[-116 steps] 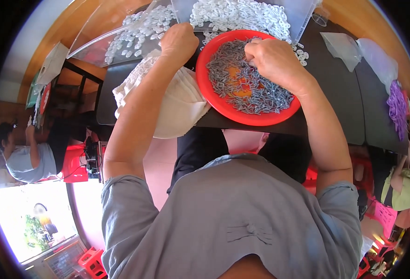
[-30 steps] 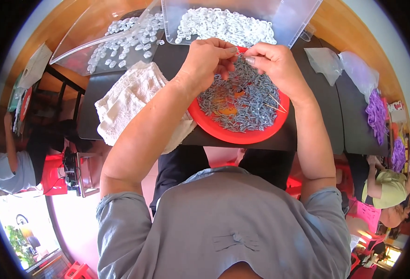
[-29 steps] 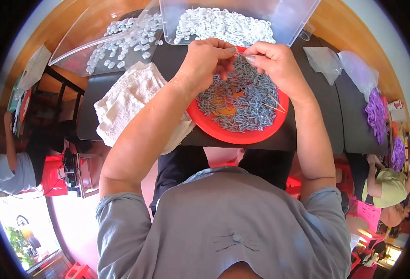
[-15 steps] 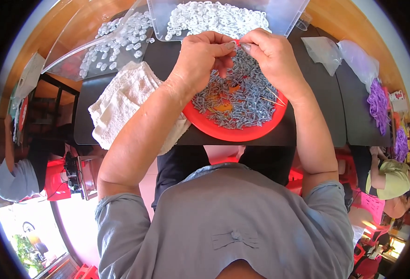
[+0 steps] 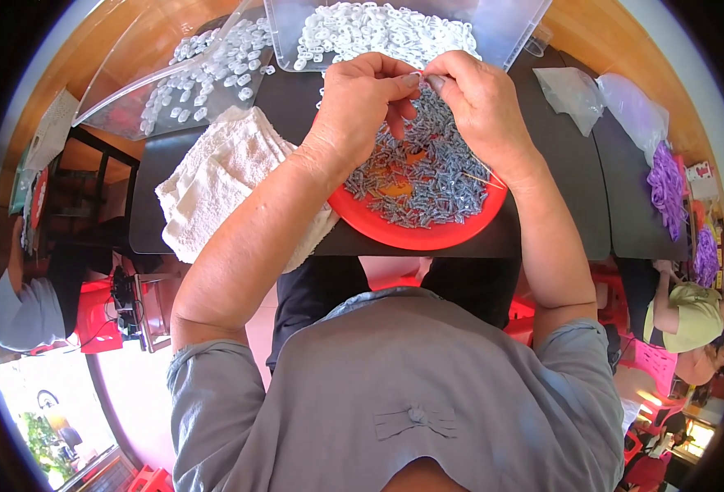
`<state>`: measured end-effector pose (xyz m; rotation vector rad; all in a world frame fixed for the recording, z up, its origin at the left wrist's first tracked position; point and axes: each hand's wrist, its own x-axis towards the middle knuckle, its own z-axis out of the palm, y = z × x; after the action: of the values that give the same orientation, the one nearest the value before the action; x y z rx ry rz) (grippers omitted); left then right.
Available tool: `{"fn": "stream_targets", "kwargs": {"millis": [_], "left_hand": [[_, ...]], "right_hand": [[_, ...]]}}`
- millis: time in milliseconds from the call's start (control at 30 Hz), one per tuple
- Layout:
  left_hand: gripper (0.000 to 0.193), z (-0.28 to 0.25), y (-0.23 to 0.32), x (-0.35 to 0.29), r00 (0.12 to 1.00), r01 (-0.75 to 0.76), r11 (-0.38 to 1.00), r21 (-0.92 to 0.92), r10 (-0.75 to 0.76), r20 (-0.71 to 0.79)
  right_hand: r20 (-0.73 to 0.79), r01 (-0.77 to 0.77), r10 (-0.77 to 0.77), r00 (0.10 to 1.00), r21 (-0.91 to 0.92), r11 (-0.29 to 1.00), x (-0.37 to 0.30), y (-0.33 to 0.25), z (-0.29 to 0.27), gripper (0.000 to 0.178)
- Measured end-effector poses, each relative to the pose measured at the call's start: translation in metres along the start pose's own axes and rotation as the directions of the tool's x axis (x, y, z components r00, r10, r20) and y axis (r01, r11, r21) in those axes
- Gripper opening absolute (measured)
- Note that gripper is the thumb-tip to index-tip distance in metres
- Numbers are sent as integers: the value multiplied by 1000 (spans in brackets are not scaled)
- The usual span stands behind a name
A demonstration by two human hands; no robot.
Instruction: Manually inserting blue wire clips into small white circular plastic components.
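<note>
- Head view: the bare left hand (image 5: 354, 102) and bare right hand (image 5: 486, 102) meet fingertip to fingertip, thumb and forefinger of each brought narrow.
- The left fingertips pinch a small whitish piece (image 5: 417, 75); its exact shape is too small to tell. Whether the right fingertips also hold something cannot be told, as the fingers cover it.
- Below the grip is a round, bright red plastic tray (image 5: 417, 238), its far part hidden by the hands.
- Slim, grey, translucent small pieces (image 5: 440, 201) lie loose across that tray, with orange and red showing through between them.
- Thin, pale, pointed sticks (image 5: 485, 178) rest at the tray's edge, on the near side of the right hand.
- Beyond the grip stands a clear plastic bin (image 5: 516, 23), bearing a heap of white oval pieces with holes (image 5: 386, 31).
- Left of and beyond the grip, a second, curved-edged clear plastic container (image 5: 99, 102) holds scattered whitish oval pieces (image 5: 202, 78).
- A folded cream terry towel (image 5: 222, 168) lies left of the grip, partly behind the left forearm, on the black tabletop (image 5: 563, 197).
- Right of the grip are crumpled translucent plastic bags (image 5: 571, 98) and a purple stringy bundle (image 5: 665, 193).
- Farther right, a small red-and-white package (image 5: 699, 172) carries print too small to read.
</note>
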<state>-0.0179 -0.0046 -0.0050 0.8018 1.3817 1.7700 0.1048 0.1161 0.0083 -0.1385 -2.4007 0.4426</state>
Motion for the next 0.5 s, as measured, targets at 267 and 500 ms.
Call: {"fn": "stream_targets", "kwargs": {"millis": [267, 500], "left_hand": [[15, 0, 2, -1, 1000, -8, 997, -79, 8, 1], [11, 0, 2, 0, 1000, 5, 994, -106, -4, 6]], "right_hand": [[0, -13, 13, 1000, 39, 999, 0, -1, -3, 11], [-28, 5, -4, 1000, 35, 999, 0, -1, -3, 10]]}}
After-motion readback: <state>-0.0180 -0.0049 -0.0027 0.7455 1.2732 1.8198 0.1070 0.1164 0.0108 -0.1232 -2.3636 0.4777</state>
